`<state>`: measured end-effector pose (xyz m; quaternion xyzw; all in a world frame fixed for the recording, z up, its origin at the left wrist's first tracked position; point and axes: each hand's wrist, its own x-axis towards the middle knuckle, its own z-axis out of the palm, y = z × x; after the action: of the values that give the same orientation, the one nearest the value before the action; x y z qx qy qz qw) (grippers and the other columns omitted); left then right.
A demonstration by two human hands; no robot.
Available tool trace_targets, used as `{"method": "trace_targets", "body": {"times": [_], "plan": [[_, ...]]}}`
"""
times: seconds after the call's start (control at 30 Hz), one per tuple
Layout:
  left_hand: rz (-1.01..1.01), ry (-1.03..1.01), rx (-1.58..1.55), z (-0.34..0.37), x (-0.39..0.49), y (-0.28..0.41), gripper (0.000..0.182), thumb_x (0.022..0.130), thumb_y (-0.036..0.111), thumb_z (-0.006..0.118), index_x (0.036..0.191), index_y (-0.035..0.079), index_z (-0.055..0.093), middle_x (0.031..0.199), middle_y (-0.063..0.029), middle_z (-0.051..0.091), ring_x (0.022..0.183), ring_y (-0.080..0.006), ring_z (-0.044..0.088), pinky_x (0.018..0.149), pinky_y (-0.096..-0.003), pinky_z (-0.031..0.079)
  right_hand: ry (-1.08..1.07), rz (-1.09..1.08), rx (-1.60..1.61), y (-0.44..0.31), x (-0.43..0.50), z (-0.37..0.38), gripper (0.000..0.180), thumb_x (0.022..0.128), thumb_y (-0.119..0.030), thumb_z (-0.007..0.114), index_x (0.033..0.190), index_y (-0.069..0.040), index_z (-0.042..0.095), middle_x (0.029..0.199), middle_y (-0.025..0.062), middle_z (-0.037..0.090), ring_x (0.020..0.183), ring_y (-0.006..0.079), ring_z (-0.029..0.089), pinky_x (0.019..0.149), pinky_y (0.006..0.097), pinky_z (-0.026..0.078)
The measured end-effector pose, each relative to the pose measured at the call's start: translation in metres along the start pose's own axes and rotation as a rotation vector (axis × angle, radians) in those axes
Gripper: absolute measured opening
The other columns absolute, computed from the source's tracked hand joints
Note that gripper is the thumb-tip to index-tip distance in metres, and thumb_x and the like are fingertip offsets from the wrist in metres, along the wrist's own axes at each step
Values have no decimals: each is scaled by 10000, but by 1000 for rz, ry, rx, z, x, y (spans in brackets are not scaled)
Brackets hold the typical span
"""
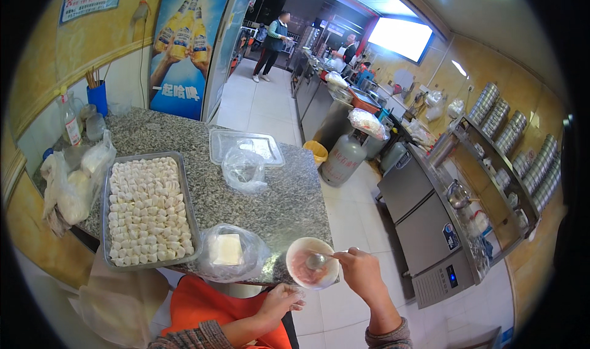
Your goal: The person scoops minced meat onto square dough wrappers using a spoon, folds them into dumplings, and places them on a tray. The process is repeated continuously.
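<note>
My right hand grips the handle of a metal spoon, whose bowl is in the pinkish minced filling inside a white bowl at the counter's near right corner. Just off the counter's near edge, my left hand has its fingers curled; flour or something pale is on the fingertips, and whether it holds anything is unclear. A stack of square dough wrappers lies on an open clear plastic bag left of the bowl. Further left, a rectangular tray holds rows of folded dumplings.
A clear plastic lid and a crumpled plastic bag lie at the granite counter's far side. Filled bags, bottles and a blue chopstick holder stand left. A gas cylinder and steel cabinet are right; two people are farther back.
</note>
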<state>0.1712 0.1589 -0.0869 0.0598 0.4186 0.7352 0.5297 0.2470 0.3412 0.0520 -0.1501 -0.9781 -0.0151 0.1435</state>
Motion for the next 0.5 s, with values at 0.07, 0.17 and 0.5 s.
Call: {"method": "trace_targets", "body": {"times": [0.07, 0.17, 0.5], "plan": [[-10, 8, 2, -1, 3, 1, 310, 943, 155, 704, 1112, -8, 503, 1009, -130, 653, 904, -207, 679, 788, -320, 560, 44, 30, 31, -2, -1, -5, 188, 859, -75, 689, 1009, -138, 783, 767, 90, 660, 678, 317, 659, 608, 414, 532], [-32, 18, 15, 0, 7, 0, 318, 940, 161, 713, 1113, -5, 504, 1002, -126, 651, 903, -202, 676, 786, -314, 556, -4, 23, 24, -7, -3, -9, 193, 852, -73, 702, 1014, -142, 782, 764, 87, 661, 678, 316, 659, 600, 407, 527], [-36, -9, 48, -1, 16, -3, 327, 972, 188, 674, 1166, -28, 522, 1046, -113, 652, 904, -184, 673, 786, -297, 551, 55, 44, 98, -12, -12, -22, 187, 846, -75, 718, 1010, -145, 776, 733, 78, 659, 627, 301, 640, 550, 395, 499]]}}
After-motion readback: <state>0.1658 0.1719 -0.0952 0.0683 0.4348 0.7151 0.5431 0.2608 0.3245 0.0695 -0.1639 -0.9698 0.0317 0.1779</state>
